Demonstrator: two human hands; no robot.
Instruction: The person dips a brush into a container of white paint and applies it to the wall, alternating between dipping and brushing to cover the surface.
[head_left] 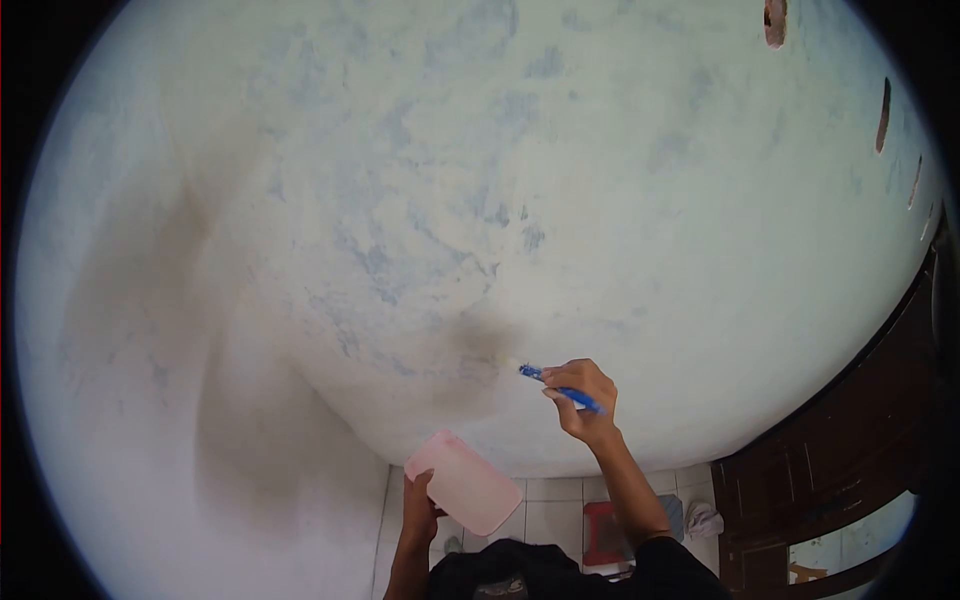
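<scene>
The right hand (583,400) has its fingers clenched round a blue brush (560,390), whose tip touches the wall (450,200) at a darker patch. The left hand (420,508) grasps a pink tub (463,482) from below, just under the brush. Beneath are floor tiles (545,518) and a red stool (603,530). A dark door (840,450) stands to the right.

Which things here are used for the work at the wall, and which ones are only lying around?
In use:
- blue-handled brush, held in the right hand, tip at the wall
- pink container, held in the left hand

Lying about:
- red object on the tiled floor
- pale cloth near it
- dark wooden door
</scene>
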